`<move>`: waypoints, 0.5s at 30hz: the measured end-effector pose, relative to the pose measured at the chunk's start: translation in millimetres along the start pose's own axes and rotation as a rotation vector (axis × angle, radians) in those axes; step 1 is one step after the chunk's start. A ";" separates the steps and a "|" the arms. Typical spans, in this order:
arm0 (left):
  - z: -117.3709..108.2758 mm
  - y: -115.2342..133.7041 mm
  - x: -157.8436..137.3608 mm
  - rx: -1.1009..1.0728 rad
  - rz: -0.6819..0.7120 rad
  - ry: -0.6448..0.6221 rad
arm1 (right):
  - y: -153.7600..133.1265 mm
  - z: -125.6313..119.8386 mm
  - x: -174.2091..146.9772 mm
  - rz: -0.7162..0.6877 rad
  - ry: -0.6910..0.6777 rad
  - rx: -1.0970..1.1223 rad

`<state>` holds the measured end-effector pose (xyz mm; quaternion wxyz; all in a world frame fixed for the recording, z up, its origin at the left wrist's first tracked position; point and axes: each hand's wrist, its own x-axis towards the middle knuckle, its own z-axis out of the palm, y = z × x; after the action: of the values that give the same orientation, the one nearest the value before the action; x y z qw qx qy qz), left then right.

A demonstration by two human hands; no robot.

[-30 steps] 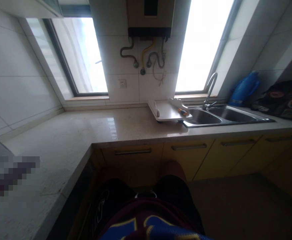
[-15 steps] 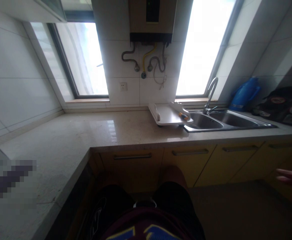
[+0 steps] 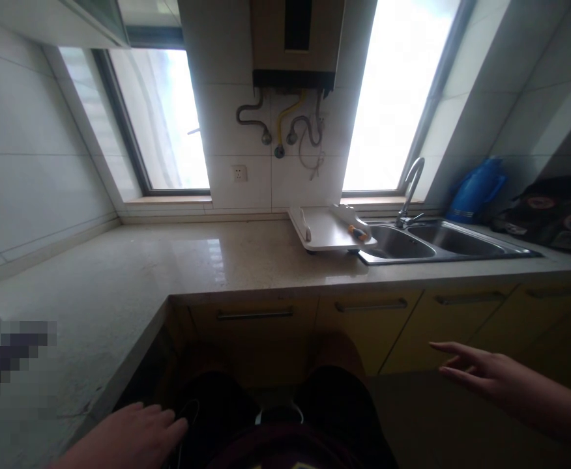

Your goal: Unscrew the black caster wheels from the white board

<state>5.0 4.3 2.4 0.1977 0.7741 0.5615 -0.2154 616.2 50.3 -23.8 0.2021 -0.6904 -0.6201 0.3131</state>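
My left hand (image 3: pixel 136 433) is palm down low in the view, beside the counter's front edge and over my dark shorts. Its fingers are loosely bent, with no object visible in them. My right hand (image 3: pixel 483 374) reaches in from the right, in front of the yellow cabinet doors (image 3: pixel 403 332). Its fingers are stretched out and apart, and it holds nothing. On the counter (image 3: pixel 168 260), a white tray-like board (image 3: pixel 327 231) lies beside the sink, partly over its rim. A small orange and dark-handled tool (image 3: pixel 358 233) rests on that board, its kind too small to tell.
A double steel sink (image 3: pixel 397 259) with a curved tap (image 3: pixel 409 195) is set in the counter. Beyond it stand a blue thermos-like jug (image 3: pixel 476 190) and a dark bag (image 3: pixel 554 208). A water heater (image 3: pixel 292 39) hangs between two windows. A blurred patch (image 3: pixel 12 358) covers the left counter.
My left hand has come into view at the bottom left. The right hand has moved in leftward from the right edge. The view has tipped up slightly.
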 end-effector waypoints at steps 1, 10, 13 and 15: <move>-5.2 2.4 4.1 0.006 -0.005 0.022 | -10.5 11.1 2.9 -0.019 -0.039 0.012; -33.4 -38.9 86.4 0.193 0.014 0.222 | -78.6 131.2 77.0 -0.239 -0.256 -0.077; -16.4 -58.8 113.5 0.168 0.064 0.206 | -100.7 187.7 100.7 -0.235 -0.312 -0.069; -1.8 -65.4 123.5 0.139 0.050 0.115 | -116.6 229.3 106.3 -0.233 -0.337 -0.052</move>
<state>-23.1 121.2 -68.9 0.1162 0.8109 0.5360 -0.2042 378.2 147.1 -130.9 0.1122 -0.5567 -0.7288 0.3826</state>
